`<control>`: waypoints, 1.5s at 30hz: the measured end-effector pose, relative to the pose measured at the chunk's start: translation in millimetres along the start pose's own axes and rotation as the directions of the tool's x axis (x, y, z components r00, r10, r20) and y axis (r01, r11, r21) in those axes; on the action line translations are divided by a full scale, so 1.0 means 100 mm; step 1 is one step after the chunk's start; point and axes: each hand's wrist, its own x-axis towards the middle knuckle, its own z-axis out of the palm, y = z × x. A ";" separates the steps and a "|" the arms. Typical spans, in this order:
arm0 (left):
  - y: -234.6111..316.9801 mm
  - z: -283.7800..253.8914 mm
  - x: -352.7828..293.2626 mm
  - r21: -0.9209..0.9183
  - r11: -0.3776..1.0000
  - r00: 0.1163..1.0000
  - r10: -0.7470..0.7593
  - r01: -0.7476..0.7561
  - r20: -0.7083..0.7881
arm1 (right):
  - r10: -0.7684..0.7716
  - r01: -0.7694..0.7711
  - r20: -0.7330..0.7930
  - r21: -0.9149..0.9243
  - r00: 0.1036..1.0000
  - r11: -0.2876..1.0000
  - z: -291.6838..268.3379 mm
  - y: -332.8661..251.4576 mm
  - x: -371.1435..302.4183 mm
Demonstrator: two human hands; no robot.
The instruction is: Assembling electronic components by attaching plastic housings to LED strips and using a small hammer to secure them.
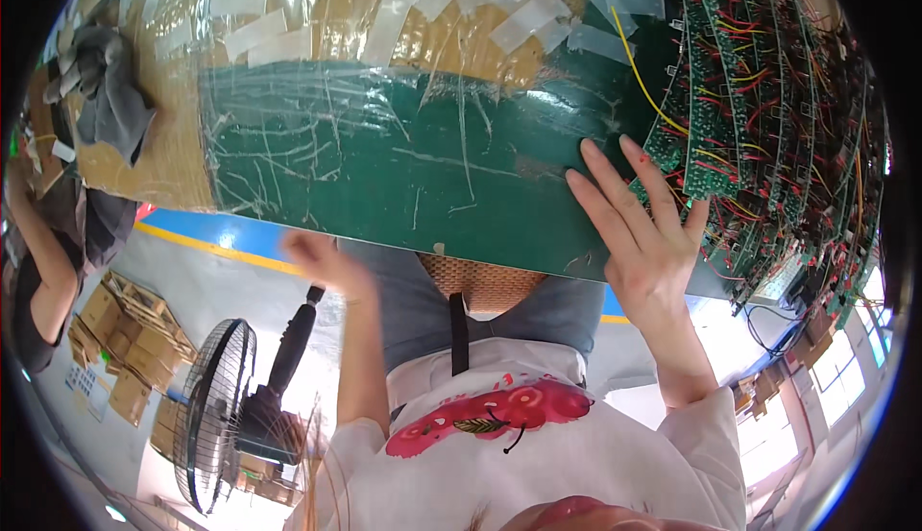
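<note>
- Biggest thing here is my table [317, 147], green top stretching across 12 o'clock. The scratched bit nearest me is bare, which I guess gives my arms elbow room.
- Pile of green circuit boards [713, 89], 2 o'clock, standing in packed rows with wires poking out. Probably bunched at that end so they're in easy reach of my right side.
- Grey cloth [104, 89], crumpled at 10 o'clock, likely dumped there to be out of the way.
- My right hand [655, 260], 3 o'clock: fingers spread, not gripping, tips by the nearest boards. Looks like I'm steadying that edge.
- My left hand [329, 267], 9 o'clock, by the table's front edge: fingers look curled but blurry, can't tell if they've got anything.
- Yellow wire [634, 75], 1 o'clock, sticking out loose.
</note>
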 end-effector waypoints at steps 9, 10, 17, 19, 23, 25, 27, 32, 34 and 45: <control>-1.07 0.13 -0.59 -0.029 0.858 0.313 0.219 -0.514 0.924 | 0.061 -0.059 0.031 -0.060 0.998 0.996 -0.02 -0.05 -0.11; -1.04 0.12 -0.52 -0.025 0.856 0.289 0.201 -0.516 0.936 | 0.063 -0.062 0.024 -0.036 0.998 0.997 -0.02 -0.03 -0.11; -0.90 0.52 -0.61 -0.052 0.814 0.138 0.160 -0.578 0.977 | 0.112 -0.113 0.076 0.003 0.991 0.994 -0.11 -0.15 -0.07; -0.85 0.66 -0.55 -0.063 0.802 0.107 0.157 -0.595 0.982 | 0.124 -0.126 0.056 0.025 0.991 0.992 -0.09 -0.20 -0.06; -0.81 0.71 -0.56 -0.052 0.805 0.031 0.087 -0.591 0.996 | 0.157 -0.161 0.076 0.052 0.985 0.986 -0.11 -0.23 -0.03; -0.78 0.69 -0.50 -0.028 0.807 -0.009 0.028 -0.589 1.000 | 0.171 -0.174 0.063 0.045 0.983 0.984 -0.08 -0.24 -0.04; -0.77 0.52 -0.33 0.016 0.811 -0.046 -0.053 -0.585 0.998 | 0.187 -0.195 0.098 0.081 0.977 0.977 -0.11 -0.26 0.01; -0.60 0.41 -0.21 0.076 0.840 -0.191 -0.209 -0.537 0.959 | 0.202 -0.206 0.087 0.039 0.976 0.978 -0.12 -0.26 0.04; -0.53 0.22 -0.14 0.085 0.856 -0.252 -0.243 -0.510 0.937 | 0.211 -0.211 0.057 0.011 0.976 0.977 -0.12 -0.26 0.03; -0.40 0.48 -0.02 -0.044 0.869 -0.558 -0.276 -0.492 0.783 | 0.243 -0.251 0.110 0.063 0.964 0.966 -0.23 -0.40 0.10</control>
